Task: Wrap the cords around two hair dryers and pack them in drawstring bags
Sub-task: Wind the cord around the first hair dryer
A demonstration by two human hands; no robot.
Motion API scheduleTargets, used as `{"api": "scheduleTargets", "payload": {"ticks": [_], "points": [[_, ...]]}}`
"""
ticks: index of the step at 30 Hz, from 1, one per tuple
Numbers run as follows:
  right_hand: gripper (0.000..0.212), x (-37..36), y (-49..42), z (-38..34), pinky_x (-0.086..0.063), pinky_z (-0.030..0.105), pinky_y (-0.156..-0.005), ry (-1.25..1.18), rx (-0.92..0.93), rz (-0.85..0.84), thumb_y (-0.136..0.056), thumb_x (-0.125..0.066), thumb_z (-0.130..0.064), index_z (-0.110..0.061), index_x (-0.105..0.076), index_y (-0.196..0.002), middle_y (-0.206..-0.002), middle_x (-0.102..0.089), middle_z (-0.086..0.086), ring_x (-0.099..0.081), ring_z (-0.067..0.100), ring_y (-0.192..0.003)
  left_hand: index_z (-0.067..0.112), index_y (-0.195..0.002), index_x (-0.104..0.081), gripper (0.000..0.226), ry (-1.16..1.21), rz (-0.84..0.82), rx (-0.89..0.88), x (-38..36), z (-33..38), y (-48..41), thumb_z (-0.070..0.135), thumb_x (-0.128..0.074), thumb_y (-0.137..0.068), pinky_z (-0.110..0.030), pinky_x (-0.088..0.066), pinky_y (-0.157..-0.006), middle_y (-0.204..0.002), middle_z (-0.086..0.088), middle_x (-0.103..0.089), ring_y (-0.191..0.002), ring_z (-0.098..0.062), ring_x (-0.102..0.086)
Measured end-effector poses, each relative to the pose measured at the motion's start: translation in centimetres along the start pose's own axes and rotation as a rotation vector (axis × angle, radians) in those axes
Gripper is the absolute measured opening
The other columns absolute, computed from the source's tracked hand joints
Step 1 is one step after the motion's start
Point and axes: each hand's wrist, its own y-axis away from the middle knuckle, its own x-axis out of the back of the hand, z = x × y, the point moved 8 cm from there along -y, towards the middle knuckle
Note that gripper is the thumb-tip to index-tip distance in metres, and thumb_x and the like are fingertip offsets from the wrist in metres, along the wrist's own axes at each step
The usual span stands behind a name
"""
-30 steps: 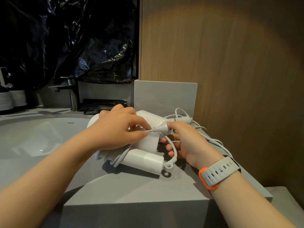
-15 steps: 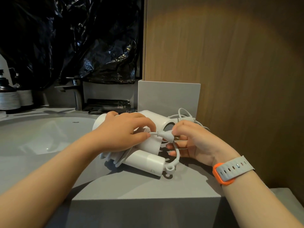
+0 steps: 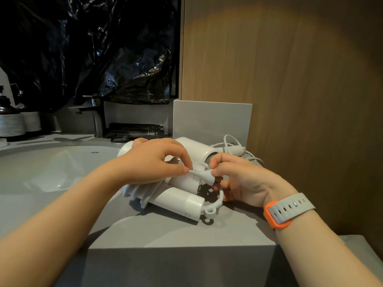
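A: L hand (image 3: 153, 164)?
B: Thumb + index pinched on cord (image 3: 202, 176).
A: R hand (image 3: 240, 179)?
B: Fingertips clamped on same cord, just beside L.
A: Dryer (image 3: 180, 200)?
B: On counter (image 3: 165, 230) by sink (image 3: 51, 168), cord looped round it. 2nd dryer (image 3: 194, 148) right behind.

Smooth satin white plastic hair dryer (image 3: 180, 200), matt white rubbery cord (image 3: 238, 151), matt grey stone-like counter (image 3: 176, 235), glossy white ceramic basin (image 3: 51, 168), crinkled shiny black plastic sheet (image 3: 93, 48), matt brown wood-grain wall panel (image 3: 290, 79), brushed metal tap (image 3: 97, 121), matt grey silicone watch strap (image 3: 292, 207)
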Motion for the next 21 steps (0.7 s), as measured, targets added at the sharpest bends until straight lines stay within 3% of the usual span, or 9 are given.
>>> {"api": "scheduleTargets", "payload": {"ticks": [3,6,10,13,15,18,21], "points": [[0.023,-0.8,-0.2,0.2,-0.033,0.022,-0.051,-0.146,-0.028,-0.074,-0.077,-0.058,0.0,-0.02,-0.053,-0.067,-0.071,-0.049,0.001,-0.045,0.013,-0.05,0.057,-0.089,-0.058,0.023,0.104,0.0,0.019,0.2,-0.2,0.2,0.052,-0.048,-0.068,-0.043,-0.029,-0.106,-0.108,0.035,-0.052,-0.106,0.014,-0.041],[0.023,-1.2,-0.5,0.1,-0.033,0.019,-0.048,-0.211,-0.046,-0.096,-0.07,-0.06,0.0,-0.022,-0.051,-0.067,-0.064,-0.051,-0.001,-0.043,0.011,-0.047,0.055,-0.089,-0.058,0.024,0.138,0.014,0.024,0.4,-0.3,0.4,0.049,-0.048,-0.068,-0.045,-0.028,-0.107,-0.105,0.044,-0.047,-0.108,0.015,-0.039],[0.026,-0.2,-0.4,0.3,-0.039,0.021,-0.047,-0.122,-0.041,-0.042,-0.081,-0.057,0.001,-0.021,-0.051,-0.069,-0.065,-0.054,0.0,-0.05,0.012,-0.049,0.049,-0.088,-0.059,0.018,0.079,0.018,0.02,0.4,0.0,0.5,0.05,-0.05,-0.073,-0.041,-0.029,-0.105,-0.106,0.032,-0.055,-0.106,0.007,-0.046],[0.025,0.2,0.0,0.3,-0.051,0.03,-0.054,-0.092,-0.027,-0.032,-0.082,-0.058,0.004,-0.018,-0.052,-0.071,-0.07,-0.056,0.005,-0.059,0.018,-0.057,0.039,-0.085,-0.059,0.003,0.015,0.02,0.026,0.2,0.2,0.3,0.041,-0.058,-0.086,-0.033,-0.029,-0.091,-0.099,0.021,-0.059,-0.084,0.008,-0.048],[0.026,0.5,-0.2,0.2,-0.048,0.03,-0.06,-0.075,0.003,-0.022,-0.08,-0.058,0.006,-0.017,-0.051,-0.07,-0.069,-0.056,0.005,-0.057,0.019,-0.061,0.037,-0.086,-0.057,0.002,-0.004,0.025,0.039,0.2,0.1,0.2,0.039,-0.057,-0.087,-0.03,-0.026,-0.085,-0.093,0.02,-0.056,-0.073,0.007,-0.045],[0.031,0.5,-0.5,-0.1,-0.033,0.026,-0.058,-0.066,0.046,0.013,-0.08,-0.055,0.01,-0.017,-0.046,-0.067,-0.062,-0.053,0.001,-0.05,0.015,-0.057,0.035,-0.084,-0.056,0.004,-0.014,0.034,0.045,0.2,0.1,0.2,0.038,-0.057,-0.086,-0.031,-0.026,-0.086,-0.094,0.019,-0.057,-0.074,0.003,-0.044],[0.033,-0.3,-0.9,0.2,-0.038,0.027,-0.063,-0.245,-0.001,-0.027,-0.076,-0.049,0.014,-0.017,-0.042,-0.067,-0.073,-0.055,0.005,-0.054,0.019,-0.068,0.034,-0.084,-0.057,0.003,-0.015,0.038,0.048,0.2,0.0,0.2,0.036,-0.058,-0.086,-0.031,-0.027,-0.086,-0.093,0.018,-0.057,-0.076,0.004,-0.045]]}}
